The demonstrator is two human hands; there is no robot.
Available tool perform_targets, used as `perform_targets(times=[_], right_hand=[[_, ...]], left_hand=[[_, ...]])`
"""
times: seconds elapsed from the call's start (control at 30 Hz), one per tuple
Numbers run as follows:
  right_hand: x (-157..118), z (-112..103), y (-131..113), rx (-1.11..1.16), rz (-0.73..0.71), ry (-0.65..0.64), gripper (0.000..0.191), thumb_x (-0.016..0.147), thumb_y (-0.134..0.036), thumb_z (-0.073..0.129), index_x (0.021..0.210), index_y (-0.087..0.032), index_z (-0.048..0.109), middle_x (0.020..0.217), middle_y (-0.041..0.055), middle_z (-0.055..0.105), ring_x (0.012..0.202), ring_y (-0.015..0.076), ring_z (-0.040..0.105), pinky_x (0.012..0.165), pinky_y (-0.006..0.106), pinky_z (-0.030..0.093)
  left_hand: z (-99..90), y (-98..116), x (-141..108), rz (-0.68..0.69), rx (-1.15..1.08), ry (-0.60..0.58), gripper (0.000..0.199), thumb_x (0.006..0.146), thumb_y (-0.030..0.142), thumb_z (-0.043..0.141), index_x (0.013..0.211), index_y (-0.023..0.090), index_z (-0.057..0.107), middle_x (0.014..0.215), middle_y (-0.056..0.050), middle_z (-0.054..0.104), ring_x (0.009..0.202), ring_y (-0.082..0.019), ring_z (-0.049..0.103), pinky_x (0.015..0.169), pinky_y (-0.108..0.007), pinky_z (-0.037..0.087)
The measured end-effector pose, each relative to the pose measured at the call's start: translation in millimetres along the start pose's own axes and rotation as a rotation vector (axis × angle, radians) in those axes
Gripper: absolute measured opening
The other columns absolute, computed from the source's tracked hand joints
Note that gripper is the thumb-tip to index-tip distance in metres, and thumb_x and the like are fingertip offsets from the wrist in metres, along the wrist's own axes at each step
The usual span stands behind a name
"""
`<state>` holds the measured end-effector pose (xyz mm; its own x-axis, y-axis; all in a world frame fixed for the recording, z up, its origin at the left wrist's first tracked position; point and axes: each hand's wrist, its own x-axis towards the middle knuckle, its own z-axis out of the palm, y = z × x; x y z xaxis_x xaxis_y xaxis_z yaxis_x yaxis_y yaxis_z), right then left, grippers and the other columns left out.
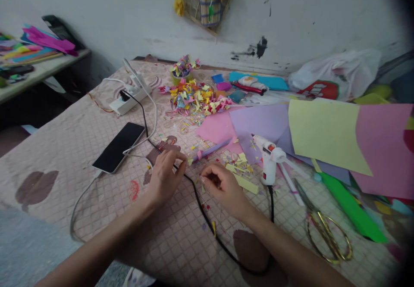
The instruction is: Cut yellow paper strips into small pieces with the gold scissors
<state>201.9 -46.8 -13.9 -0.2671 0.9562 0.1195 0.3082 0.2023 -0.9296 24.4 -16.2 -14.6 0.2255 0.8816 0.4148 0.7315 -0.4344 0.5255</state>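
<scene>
Forearms [108, 235] cut off, hands [166, 175] curled, grip unclear

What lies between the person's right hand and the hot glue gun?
In the head view, pale yellow paper strips and small paper scraps lie between the right hand and the white hot glue gun.

The left hand [166, 176] and right hand [226, 191] are near each other above the table [74, 140] — fingers curled, anything pinched too small to tell. A black cord [201, 207] passes beneath the left hand. Left lies a phone [119, 147]; right, a glue gun [268, 166] and scissors [323, 226] — paper [326, 136] and scraps [194, 97] beyond.
</scene>
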Motion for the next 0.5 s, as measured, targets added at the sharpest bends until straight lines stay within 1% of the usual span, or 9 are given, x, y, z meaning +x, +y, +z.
perform_targets(times=[0.27,0.5], right_hand=[[-0.9,1.1,3.2,0.005,0.007,0.005,0.01,0.078,-0.01,0.05,0.076,-0.02,0.053,0.076,0.0003,0.051,0.067,0.0127,0.049,0.057,0.024,0.039],[-0.5,1.4,3.4,0.004,0.005,0.011,0.01,0.078,-0.01,0.05,0.075,-0.02,0.052,0.075,-0.0003,0.051,0.066,0.0124,0.049,0.058,0.024,0.039]], left_hand=[[-1.1,6.3,-0.1,0.006,0.079,-0.02,0.006,0.079,0.013,0.05,0.077,0.019,0.052,0.077,-0.001,0.057,0.08,-0.017,0.053,0.073,-0.032,0.041],[1.2,3.2,-1.0,0.021,0.113,-0.02,0.007,0.078,0.013,0.05,0.075,0.019,0.051,0.076,-0.002,0.058,0.081,-0.018,0.053,0.074,-0.033,0.041]])
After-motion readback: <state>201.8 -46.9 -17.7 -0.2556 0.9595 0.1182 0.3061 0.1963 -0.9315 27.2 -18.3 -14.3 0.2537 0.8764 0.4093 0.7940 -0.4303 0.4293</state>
